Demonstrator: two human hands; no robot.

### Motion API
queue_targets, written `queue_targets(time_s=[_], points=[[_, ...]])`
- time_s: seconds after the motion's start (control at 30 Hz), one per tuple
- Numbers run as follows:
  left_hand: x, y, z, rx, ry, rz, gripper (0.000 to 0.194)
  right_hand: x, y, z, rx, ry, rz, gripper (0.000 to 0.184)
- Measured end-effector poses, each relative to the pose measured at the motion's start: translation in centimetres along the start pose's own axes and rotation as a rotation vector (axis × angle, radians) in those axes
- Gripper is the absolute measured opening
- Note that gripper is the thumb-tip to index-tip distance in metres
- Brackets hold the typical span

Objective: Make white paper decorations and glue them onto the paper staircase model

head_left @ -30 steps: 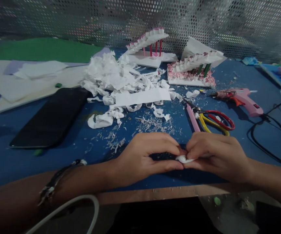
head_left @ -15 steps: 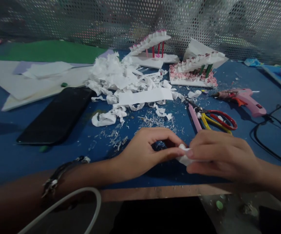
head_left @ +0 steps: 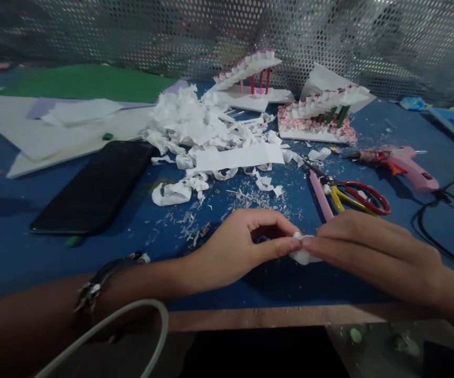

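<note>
My left hand (head_left: 242,247) and my right hand (head_left: 372,249) meet low over the blue table (head_left: 22,257), near its front edge. Between their fingertips is a small white piece of paper (head_left: 302,255), curled or crumpled. The left thumb and forefinger pinch its left side in a ring. The right fingers lie nearly straight along its right side and press on it. A dark bracelet (head_left: 96,286) sits on my left wrist.
A heap of white paper scraps (head_left: 195,131) with a flat strip (head_left: 239,156) lies behind the hands. A black phone (head_left: 96,186) lies left; scissors (head_left: 348,191) and a pink glue gun (head_left: 403,163) right. Two paper staircase models (head_left: 317,115) stand by the mesh wall.
My hands have stayed together on the paper piece. The left fingers have lifted from a flat grip into a ring pinch, and the right fingers have stretched out straighter. The camera drifted slightly.
</note>
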State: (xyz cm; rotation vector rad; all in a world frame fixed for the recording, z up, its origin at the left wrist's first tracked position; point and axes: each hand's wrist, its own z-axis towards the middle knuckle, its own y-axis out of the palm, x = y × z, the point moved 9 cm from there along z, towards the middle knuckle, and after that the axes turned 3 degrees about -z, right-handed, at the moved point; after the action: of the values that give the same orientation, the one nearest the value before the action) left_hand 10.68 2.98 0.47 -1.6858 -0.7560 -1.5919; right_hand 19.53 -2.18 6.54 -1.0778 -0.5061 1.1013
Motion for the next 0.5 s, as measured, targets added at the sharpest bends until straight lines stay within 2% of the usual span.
queue_targets(time_s=[0.17, 0.33, 0.5], points=[[0.2, 0.4, 0.1, -0.028, 0.034, 0.012, 0.012, 0.0, 0.3, -0.4, -0.028, -0.029, -0.023, 0.029], [0.8, 0.4, 0.1, -0.047, 0.071, 0.131, 0.011, -0.7, 0.5, 0.2, -0.027, -0.078, -0.117, 0.020], [0.7, 0.7, 0.2, -0.089, 0.054, 0.191, 0.011, 0.4, 1.0, 0.6, -0.025, 0.023, 0.046, 0.006]])
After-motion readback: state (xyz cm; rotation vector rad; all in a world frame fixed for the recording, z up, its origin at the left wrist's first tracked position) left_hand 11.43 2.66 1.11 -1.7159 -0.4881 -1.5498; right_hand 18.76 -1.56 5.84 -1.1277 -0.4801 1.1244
